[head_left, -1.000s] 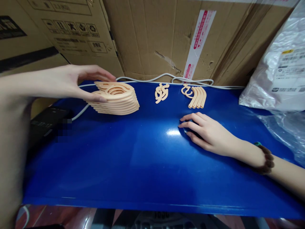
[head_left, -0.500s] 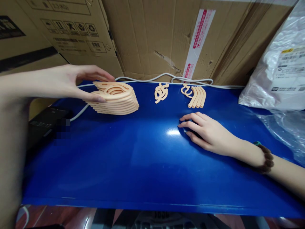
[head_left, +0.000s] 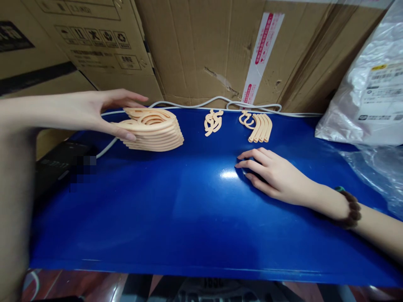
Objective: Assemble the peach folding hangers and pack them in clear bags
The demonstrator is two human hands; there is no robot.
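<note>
A stack of peach-coloured plastic frames (head_left: 154, 129) lies on the blue table (head_left: 189, 209) at the far left. My left hand (head_left: 103, 111) pinches the top frame at the stack's left end, thumb under its edge and fingers over it. My right hand (head_left: 272, 172) rests flat on the table right of centre, fingers slightly spread, holding nothing. Behind it lie a small tangle of peach hook pieces (head_left: 213, 121) and a neat row of curved peach strips (head_left: 258, 126).
Cardboard boxes (head_left: 201, 50) wall off the back edge, with a white cable (head_left: 220, 102) running along their foot. A plastic bag (head_left: 368, 96) sits at the right. A black device (head_left: 59, 163) lies off the table's left end.
My left hand's fingers have spread a little and drawn slightly left, and the top frame's left end has tipped up a little. My right hand has not moved.
</note>
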